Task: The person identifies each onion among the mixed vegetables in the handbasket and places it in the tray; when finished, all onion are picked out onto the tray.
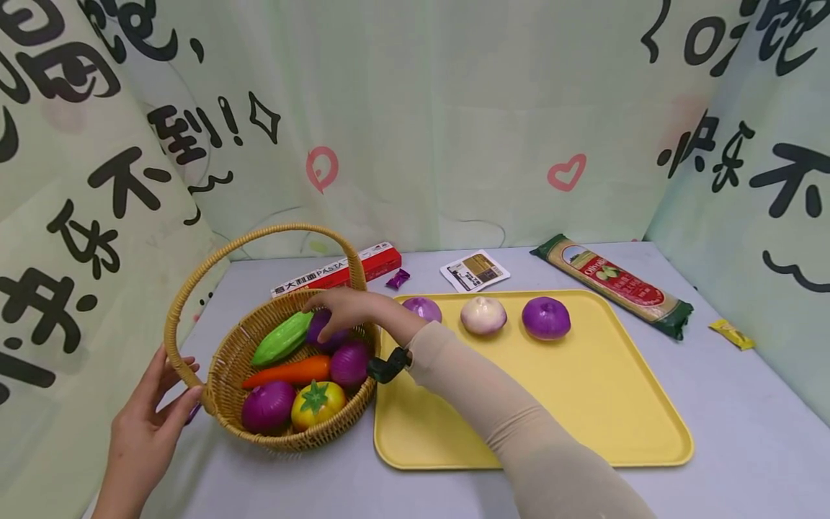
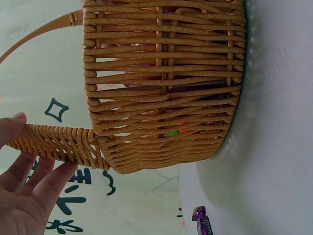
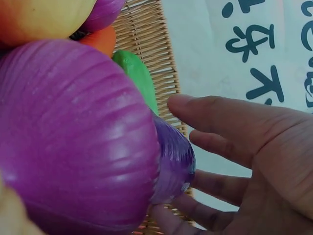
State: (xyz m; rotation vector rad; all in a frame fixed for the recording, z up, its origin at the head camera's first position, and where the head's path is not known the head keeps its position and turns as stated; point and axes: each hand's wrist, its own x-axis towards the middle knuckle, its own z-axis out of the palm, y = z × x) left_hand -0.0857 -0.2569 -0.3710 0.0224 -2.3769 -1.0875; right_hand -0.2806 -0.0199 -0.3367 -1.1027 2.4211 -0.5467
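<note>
A wicker basket [image 1: 227, 367] with a tall arched handle stands at the left of the table. My left hand [image 1: 145, 425] holds the base of the handle [image 2: 54, 142], thumb on one side and fingers on the other. My right hand [image 1: 346, 310] reaches inside, its spread fingers around a dark purple onion [image 3: 173, 159] at the back; the thumb looks apart from it. The basket also holds a green vegetable [image 1: 282, 340], a carrot [image 1: 288, 373], a purple onion [image 1: 268, 407], another purple onion [image 3: 83, 137] and a yellow tomato [image 1: 318, 405] with a green star-shaped top.
A yellow tray [image 1: 538, 404] right of the basket bears a light purple onion [image 1: 424, 308], a white onion [image 1: 483, 316] and a purple onion [image 1: 546, 318]. Behind lie a red pasta box [image 1: 382, 261], a purple candy [image 1: 398, 279] and a white packet [image 1: 475, 271]. A pasta bag [image 1: 612, 285] and yellow sachet [image 1: 733, 334] lie right.
</note>
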